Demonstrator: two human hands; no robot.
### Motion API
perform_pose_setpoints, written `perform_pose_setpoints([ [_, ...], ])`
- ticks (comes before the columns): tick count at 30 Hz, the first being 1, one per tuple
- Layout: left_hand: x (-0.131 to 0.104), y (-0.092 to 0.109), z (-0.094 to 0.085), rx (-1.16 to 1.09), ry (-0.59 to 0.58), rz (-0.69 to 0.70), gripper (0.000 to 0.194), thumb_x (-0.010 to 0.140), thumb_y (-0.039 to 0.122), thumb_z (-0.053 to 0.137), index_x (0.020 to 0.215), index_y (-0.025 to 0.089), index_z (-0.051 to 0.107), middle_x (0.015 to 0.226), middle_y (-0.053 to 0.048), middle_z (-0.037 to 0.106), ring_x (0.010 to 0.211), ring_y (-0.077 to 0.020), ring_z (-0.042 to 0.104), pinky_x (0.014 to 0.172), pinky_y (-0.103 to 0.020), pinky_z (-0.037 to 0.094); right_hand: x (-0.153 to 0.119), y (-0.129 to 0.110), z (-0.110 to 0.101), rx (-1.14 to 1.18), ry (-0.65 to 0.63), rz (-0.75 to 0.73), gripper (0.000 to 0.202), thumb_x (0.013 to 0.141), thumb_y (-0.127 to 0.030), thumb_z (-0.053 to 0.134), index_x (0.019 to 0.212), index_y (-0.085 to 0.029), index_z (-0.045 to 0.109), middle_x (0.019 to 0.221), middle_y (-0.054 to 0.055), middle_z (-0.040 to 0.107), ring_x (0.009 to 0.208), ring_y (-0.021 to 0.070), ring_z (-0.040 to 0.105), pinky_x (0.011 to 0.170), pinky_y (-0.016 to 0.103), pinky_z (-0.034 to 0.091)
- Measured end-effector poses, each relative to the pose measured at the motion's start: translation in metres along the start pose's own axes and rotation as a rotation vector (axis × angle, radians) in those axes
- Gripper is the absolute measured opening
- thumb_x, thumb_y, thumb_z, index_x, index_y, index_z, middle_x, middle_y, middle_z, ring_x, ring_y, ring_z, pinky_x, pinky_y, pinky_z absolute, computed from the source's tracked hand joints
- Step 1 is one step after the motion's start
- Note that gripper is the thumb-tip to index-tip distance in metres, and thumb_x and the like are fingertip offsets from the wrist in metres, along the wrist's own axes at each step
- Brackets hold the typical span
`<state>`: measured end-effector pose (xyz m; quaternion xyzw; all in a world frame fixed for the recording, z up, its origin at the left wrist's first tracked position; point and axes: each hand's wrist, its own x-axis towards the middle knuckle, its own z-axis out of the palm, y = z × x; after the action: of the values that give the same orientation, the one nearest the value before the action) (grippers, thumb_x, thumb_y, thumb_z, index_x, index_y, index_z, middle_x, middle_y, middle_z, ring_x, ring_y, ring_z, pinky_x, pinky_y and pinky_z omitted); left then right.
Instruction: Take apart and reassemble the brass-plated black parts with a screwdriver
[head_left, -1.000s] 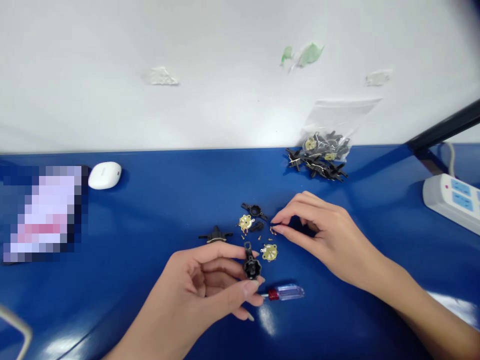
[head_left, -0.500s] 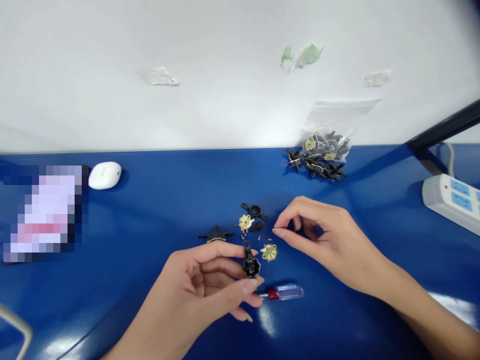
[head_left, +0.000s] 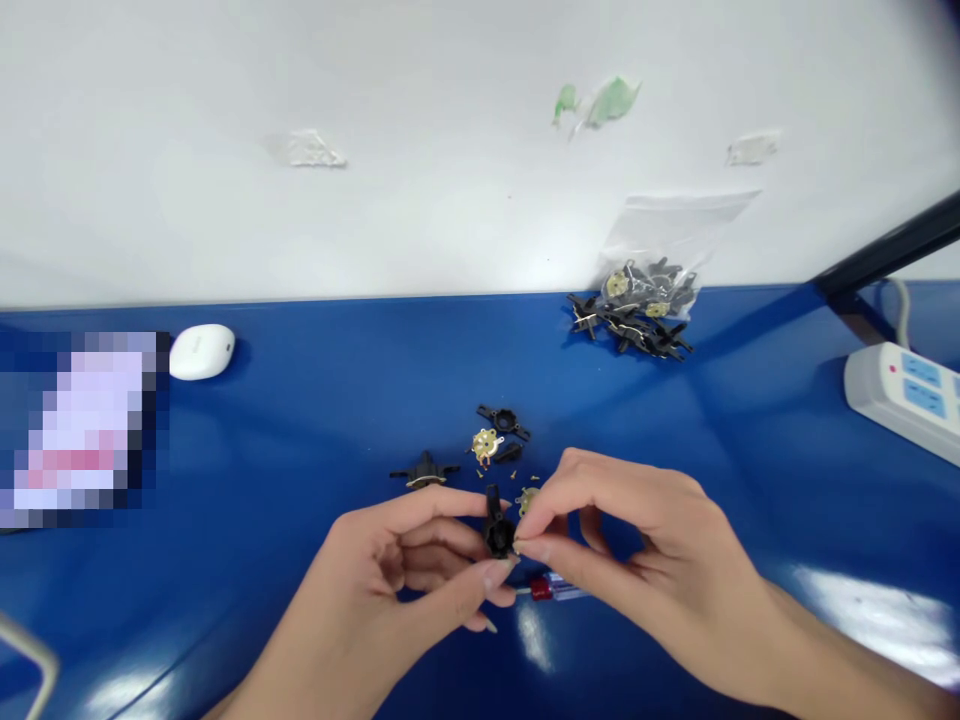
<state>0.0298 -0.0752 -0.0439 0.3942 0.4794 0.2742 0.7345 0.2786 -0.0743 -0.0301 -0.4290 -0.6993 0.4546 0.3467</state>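
Note:
My left hand holds a small black plastic housing between thumb and fingers, its hollow side facing up. Close against the housing's right edge, my right hand pinches thumb and forefinger together; a tiny brass-coloured bit shows at the tips, too small to name. Partly behind that hand lies a round brass plate. Farther back are a second brass plate, another black housing, a small black piece and several tiny screws. Below the hands, a screwdriver is partly covered by fingers.
A black part with side arms sits left of the loose pieces. At the back right, several black assemblies lie before a clear plastic bag of parts. A white case is at left, a power strip at right.
My right hand has moved left and down from beside the loose pieces to the housing, now covering part of the brass plate and screwdriver handle. My left hand keeps its hold.

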Motion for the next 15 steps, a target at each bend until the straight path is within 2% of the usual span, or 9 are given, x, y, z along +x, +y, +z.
perform_pose_setpoints([
  [4, -0.0006, 0.003, 0.0027, 0.047, 0.002, -0.015, 0.028, 0.091, 0.037, 0.102, 0.115, 0.027, 0.09, 0.092, -0.002, 0.095, 0.083, -0.0231, 0.091, 0.073, -0.024, 0.074, -0.0014, -0.0023, 0.0021, -0.025, 0.011, -0.013, 0.005, 0.114, -0.027, 0.076, 0.109, -0.028, 0.078, 0.103, -0.003, 0.075, 0.088, 0.0091, 0.071, 0.074, 0.022, 0.055],
  [11, -0.0034, 0.0089, 0.0051, 0.076, 0.036, 0.007, 0.02, 0.09, 0.032, 0.1, 0.107, 0.027, 0.09, 0.088, 0.0, 0.094, 0.079, -0.0196, 0.09, 0.073, -0.02, 0.072, -0.0019, 0.0004, 0.0086, -0.116, 0.014, -0.134, 0.004, 0.113, -0.022, 0.076, 0.11, -0.023, 0.078, 0.102, -0.001, 0.074, 0.092, 0.0097, 0.071, 0.08, 0.021, 0.058],
  [15, -0.0038, 0.0084, 0.0041, 0.051, 0.025, -0.015, 0.022, 0.09, 0.031, 0.101, 0.108, 0.026, 0.09, 0.09, -0.002, 0.094, 0.082, -0.0206, 0.09, 0.074, -0.021, 0.073, -0.0024, 0.0012, 0.0096, -0.114, 0.013, -0.113, 0.005, 0.115, -0.023, 0.075, 0.111, -0.024, 0.077, 0.104, -0.002, 0.073, 0.093, 0.0086, 0.071, 0.082, 0.02, 0.057],
])
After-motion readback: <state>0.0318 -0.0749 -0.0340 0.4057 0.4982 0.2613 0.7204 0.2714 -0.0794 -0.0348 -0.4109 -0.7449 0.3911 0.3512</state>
